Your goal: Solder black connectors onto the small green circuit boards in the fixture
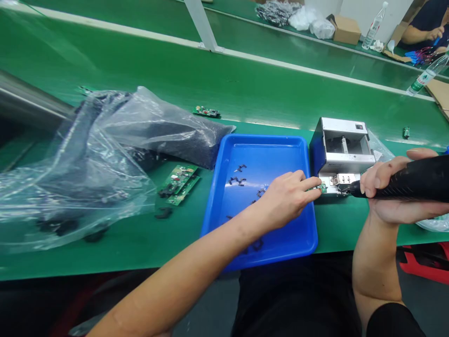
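My left hand (289, 199) reaches over a blue tray (224, 187) and pinches a small green circuit board (323, 188) at the front of a silver and black screw feeder (345, 161). Wrapped in my right hand (389, 187) is a black electric screwdriver (421, 178), lying nearly level. Its tip points left and is close to the front of the feeder, just right of the board; whether it touches anything I cannot tell. Several small black plastic parts (237, 181) lie in the tray, some partly hidden by my left forearm.
Left of the tray are a clear plastic bag (168, 126) of dark parts, green circuit boards (180, 185) and a black part (163, 213). Another board (206, 112) lies behind. Bottles (426, 77), a carton (345, 29) and a person's hand (435, 33) are across the bench.
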`<state>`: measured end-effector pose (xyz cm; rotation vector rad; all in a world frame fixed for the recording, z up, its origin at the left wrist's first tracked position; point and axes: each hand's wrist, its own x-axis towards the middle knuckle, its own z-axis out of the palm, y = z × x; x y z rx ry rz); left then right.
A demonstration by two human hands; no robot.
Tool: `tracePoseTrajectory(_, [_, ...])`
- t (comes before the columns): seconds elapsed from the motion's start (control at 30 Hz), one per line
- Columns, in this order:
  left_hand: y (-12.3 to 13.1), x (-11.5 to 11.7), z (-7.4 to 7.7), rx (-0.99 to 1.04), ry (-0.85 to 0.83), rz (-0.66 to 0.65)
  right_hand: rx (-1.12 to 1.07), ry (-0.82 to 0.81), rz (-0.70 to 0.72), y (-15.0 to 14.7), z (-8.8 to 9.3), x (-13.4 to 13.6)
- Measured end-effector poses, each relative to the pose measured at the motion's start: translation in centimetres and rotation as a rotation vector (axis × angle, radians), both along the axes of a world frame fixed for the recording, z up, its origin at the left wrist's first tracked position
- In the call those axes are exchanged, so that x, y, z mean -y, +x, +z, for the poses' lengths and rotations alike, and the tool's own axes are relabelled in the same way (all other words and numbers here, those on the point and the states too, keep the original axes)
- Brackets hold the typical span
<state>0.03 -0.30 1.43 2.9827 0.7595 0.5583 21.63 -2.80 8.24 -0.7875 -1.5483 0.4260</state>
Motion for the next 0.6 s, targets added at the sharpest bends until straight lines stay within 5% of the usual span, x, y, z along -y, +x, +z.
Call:
tracePoseTrajectory(0.2, [0.2,0.0,-0.1,-0.016,-0.002,0.010,0.045,-0.023,-0.043,0.2,-0.5,0.2])
tracePoseTrajectory(0.4, [0.3,0.0,0.0,-0.045,-0.007,0.012,-0.031,-0.059,0.101,-0.3,0.6,1.0])
tracePoseTrajectory(0.6, [0.3,0.0,0.0,-0.054,-0.028,0.012,0.117,-0.114,-0.115,-0.9,2.9,-0.2])
